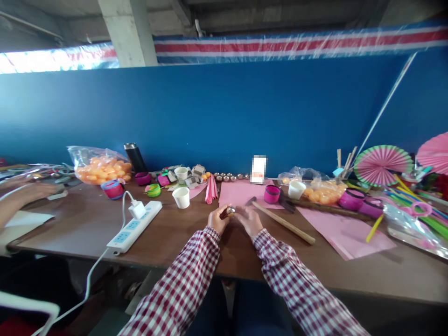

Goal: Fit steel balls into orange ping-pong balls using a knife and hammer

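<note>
My left hand [217, 219] is closed around a small shiny metal ball [230, 211], pinched at the fingertips just above the table. Close to the ball's right side is my right hand [249, 220], its fingers stretched out and slightly apart with nothing visible in them; whether a fingertip touches the ball, I cannot tell. A hammer [285, 224] with a wooden handle lies right of my right hand. Behind both hands is a pink sheet [233, 192], and several similar shiny balls [226, 177] line up along the blue partition.
A white power strip [135, 228] and paper cup [181, 198] stand left. Orange balls fill a plastic bag [105, 167]. A magenta pouch [272, 194], another cup [297, 189] and pink paper [345, 233] lie right. Another person's hand [40, 190] is at far left.
</note>
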Demonstrator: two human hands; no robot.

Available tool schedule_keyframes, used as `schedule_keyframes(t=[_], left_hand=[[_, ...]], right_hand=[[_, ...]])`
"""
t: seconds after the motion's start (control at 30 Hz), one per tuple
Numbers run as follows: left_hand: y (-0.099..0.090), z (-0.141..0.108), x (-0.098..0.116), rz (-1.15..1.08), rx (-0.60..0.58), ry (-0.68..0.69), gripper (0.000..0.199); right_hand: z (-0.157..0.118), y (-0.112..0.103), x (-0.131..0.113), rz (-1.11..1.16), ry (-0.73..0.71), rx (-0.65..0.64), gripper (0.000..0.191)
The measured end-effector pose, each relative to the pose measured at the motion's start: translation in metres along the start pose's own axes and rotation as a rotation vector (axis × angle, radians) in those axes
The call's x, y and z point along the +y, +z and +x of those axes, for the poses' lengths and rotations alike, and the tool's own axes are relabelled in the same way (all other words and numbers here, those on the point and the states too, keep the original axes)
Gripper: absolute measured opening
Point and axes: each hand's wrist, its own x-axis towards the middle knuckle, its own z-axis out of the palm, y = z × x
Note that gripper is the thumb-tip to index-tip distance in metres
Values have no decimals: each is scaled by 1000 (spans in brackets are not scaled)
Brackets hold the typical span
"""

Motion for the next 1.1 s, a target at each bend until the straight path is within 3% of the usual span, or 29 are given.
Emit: schedule_keyframes(t=[0.43,0.67,0.83,1.1], left_hand=[[-1,0,-6,32,-22,14,43],[1,0,0,-99,-46,-73,50],[-1,-1,4,-33,-77,-47,54],[-3,1,-4,22,-40,-25,40]], right_hand=[[-3,0,-9,-14,0,-3,30],[-3,0,-10,-22,-24,30,30],[-1,0,-6,-13,-36,41,30],[-2,3,2,15,-45,21,32]])
